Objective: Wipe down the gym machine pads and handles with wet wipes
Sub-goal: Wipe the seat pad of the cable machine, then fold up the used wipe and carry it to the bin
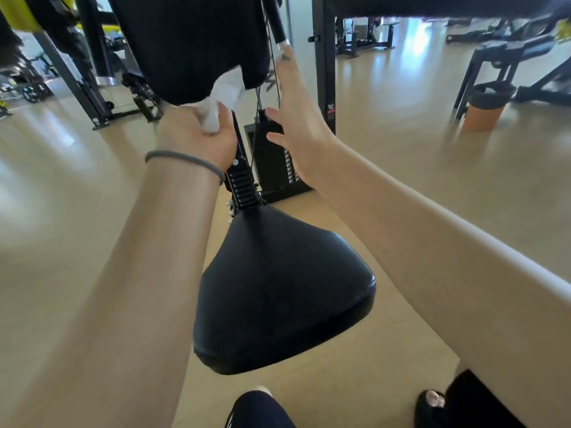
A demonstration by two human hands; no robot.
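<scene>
A black chest pad (188, 41) hangs at the top centre of the gym machine. My left hand (197, 131) grips a crumpled white wet wipe (224, 94) and holds it against the pad's lower edge. My right hand (296, 118) is raised beside it with straight, spread fingers, its fingertips up near the chrome end of a black handle bar (278, 23); whether they touch it is unclear. Below both arms sits the black seat pad (278, 285) on its adjuster post (242, 180).
The weight stack (272, 162) stands behind the seat, with a black upright frame (324, 63) to its right. Other machines and benches fill the left and right background. An orange bin (485, 109) stands at right. My feet show at the bottom on a tan floor.
</scene>
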